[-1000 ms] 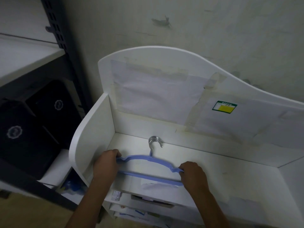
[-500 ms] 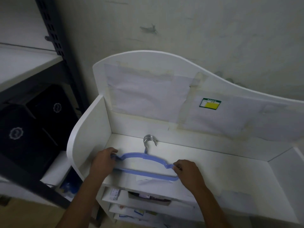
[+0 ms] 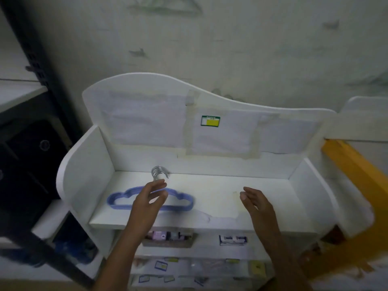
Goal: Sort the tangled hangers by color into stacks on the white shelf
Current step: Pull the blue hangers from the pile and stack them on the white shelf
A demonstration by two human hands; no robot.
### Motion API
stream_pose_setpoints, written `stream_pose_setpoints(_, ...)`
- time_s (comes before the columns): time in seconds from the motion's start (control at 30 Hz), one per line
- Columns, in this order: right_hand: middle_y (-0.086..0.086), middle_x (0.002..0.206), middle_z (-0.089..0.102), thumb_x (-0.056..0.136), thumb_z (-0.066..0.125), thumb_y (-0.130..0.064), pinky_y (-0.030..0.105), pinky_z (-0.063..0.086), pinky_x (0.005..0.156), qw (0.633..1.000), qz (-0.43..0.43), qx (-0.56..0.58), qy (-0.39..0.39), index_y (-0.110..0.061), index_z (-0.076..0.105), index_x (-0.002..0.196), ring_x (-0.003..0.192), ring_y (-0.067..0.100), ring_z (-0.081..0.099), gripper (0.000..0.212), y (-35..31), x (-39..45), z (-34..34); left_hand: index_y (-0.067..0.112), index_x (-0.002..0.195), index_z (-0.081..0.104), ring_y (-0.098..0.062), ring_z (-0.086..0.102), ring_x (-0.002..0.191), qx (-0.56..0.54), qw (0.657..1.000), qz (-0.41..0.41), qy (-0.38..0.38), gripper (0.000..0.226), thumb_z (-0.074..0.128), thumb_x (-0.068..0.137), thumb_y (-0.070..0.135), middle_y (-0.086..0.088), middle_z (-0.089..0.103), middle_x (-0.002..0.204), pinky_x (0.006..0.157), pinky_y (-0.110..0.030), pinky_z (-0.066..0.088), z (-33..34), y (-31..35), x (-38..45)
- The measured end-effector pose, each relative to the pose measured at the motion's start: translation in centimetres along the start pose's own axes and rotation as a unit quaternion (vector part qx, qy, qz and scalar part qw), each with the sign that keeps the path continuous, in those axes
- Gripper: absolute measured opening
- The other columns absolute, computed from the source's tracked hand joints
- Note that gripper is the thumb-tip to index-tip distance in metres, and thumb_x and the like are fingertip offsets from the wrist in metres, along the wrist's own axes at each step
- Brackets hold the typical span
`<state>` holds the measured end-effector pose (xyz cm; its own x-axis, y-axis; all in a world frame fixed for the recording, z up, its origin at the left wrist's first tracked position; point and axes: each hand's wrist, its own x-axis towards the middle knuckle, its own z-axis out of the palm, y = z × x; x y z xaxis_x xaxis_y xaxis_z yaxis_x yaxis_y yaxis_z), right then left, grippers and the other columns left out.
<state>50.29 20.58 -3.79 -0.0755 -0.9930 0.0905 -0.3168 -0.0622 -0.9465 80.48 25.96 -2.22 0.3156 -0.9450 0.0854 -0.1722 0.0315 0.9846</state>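
Observation:
A stack of blue hangers (image 3: 117, 201) lies flat on the left half of the white shelf (image 3: 262, 198), its silver hooks (image 3: 158, 172) against the back panel. My left hand (image 3: 150, 199) hovers over the middle of the stack with fingers spread and holds nothing. Off to the right of the hangers, my right hand (image 3: 255, 203) is lifted above the bare shelf top, fingers relaxed and empty. No other hanger colours are visible.
The shelf has raised side walls (image 3: 88, 175) and a tall back panel with taped paper and a green-yellow sticker (image 3: 210, 120). Lower shelves hold small boxes and cards (image 3: 168, 237). A black metal rack (image 3: 31, 143) stands left. A yellow surface (image 3: 357, 169) is at right.
Both hands have let go of the blue hangers and lifted off them; the right hand moved away to the right. The camera view shifted right.

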Motion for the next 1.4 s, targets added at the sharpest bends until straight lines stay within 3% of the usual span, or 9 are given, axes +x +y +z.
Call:
stream_pose_setpoints(0.17,-0.018,0.114,0.064,0.094,0.06,-0.037,0.019,0.045,0.09,1.0,-0.004,0.001,0.028,-0.028,0.059,0.124,0.107,-0.002,0.059,0.032,0.6,-4.7,-7.5,0.025,0.12,0.061,-0.004,0.062,0.11,-0.018,0.999,0.018,-0.036,0.035,0.068,0.086,0.03,0.009,0.067,0.119,0.09,-0.02,0.049,6.0,3.0,-5.2)
stream_pose_setpoints(0.4,-0.015,0.11,0.063,0.096,0.059,-0.028,0.015,0.048,0.079,0.994,0.009,0.006,0.105,-0.026,0.059,0.118,0.102,0.002,0.06,0.023,2.3,-12.0,-18.9,0.027,0.122,0.059,0.0,0.062,0.107,-0.034,0.993,0.034,-0.105,0.031,0.063,0.093,0.017,0.01,0.064,0.122,0.082,-0.015,0.048,15.3,5.6,-12.5)
stream_pose_setpoints(0.57,-0.009,0.111,0.066,0.093,0.061,-0.033,0.033,0.053,0.086,0.983,0.015,-0.044,0.179,-0.025,0.061,0.117,0.103,0.006,0.063,0.025,4.9,-17.2,-26.9,0.019,0.126,0.056,-0.009,0.06,0.111,-0.042,0.982,0.039,-0.178,0.032,0.059,0.094,0.013,0.005,0.062,0.126,0.076,-0.011,0.051,22.2,6.5,-17.2)
stream_pose_setpoints(0.73,-0.011,0.106,0.064,0.095,0.06,-0.021,0.004,0.046,0.071,0.973,0.018,-0.036,0.226,-0.016,0.061,0.118,0.092,-0.014,0.059,0.024,5.4,-21.1,-33.1,0.023,0.126,0.056,-0.012,0.058,0.115,-0.04,0.969,0.04,-0.241,0.033,0.061,0.093,0.02,0.007,0.061,0.127,0.088,-0.033,0.051,28.4,8.1,-20.0)
stream_pose_setpoints(0.87,-0.013,0.108,0.064,0.095,0.057,-0.03,0.016,0.051,0.076,0.963,0.038,-0.042,0.263,-0.021,0.06,0.118,0.094,-0.013,0.059,0.026,6.5,-23.0,-37.2,0.021,0.123,0.057,-0.011,0.059,0.113,-0.031,0.96,0.055,-0.274,0.031,0.061,0.093,0.012,0.003,0.063,0.123,0.096,-0.033,0.05,33.4,9.6,-21.0)
stream_pose_setpoints(1.0,-0.011,0.109,0.068,0.091,0.056,-0.036,0.024,0.052,0.079,0.951,0.043,-0.032,0.303,-0.021,0.063,0.12,0.096,-0.003,0.064,0.033,7.9,-23.9,-40.4,0.022,0.123,0.056,-0.006,0.061,0.107,-0.04,0.944,0.064,-0.322,0.03,0.06,0.094,0.014,0.006,0.064,0.119,0.08,-0.014,0.049,38.2,10.3,-21.6)
stream_pose_setpoints(1.07,-0.011,0.108,0.069,0.092,0.057,-0.032,0.021,0.053,0.077,0.947,0.049,-0.042,0.314,-0.022,0.064,0.119,0.096,-0.002,0.065,0.029,8.7,-23.6,-41.9,0.021,0.125,0.055,0.001,0.062,0.103,-0.04,0.937,0.06,-0.343,0.031,0.059,0.095,0.015,0.009,0.064,0.118,0.077,-0.012,0.05,40.8,10.3,-21.5)
stream_pose_setpoints(1.17,-0.009,0.108,0.069,0.095,0.059,-0.025,0.012,0.05,0.071,0.94,0.061,-0.06,0.33,-0.02,0.063,0.117,0.094,-0.004,0.064,0.024,10.5,-22.5,-44.3,0.024,0.124,0.055,-0.006,0.061,0.108,-0.047,0.931,0.046,-0.36,0.031,0.059,0.095,0.013,0.008,0.063,0.121,0.083,-0.022,0.053,45.3,10.1,-20.6)
stream_pose_setpoints(1.4,-0.012,0.105,0.068,0.095,0.059,-0.023,0.007,0.048,0.068,0.936,0.072,-0.071,0.338,-0.021,0.063,0.116,0.092,-0.004,0.064,0.021,11.4,-16.4,-51.5,0.024,0.123,0.055,-0.003,0.06,0.107,-0.087,0.922,0.038,-0.376,0.029,0.059,0.096,0.015,0.009,0.062,0.121,0.072,-0.011,0.05,55.4,12.0,-17.9)
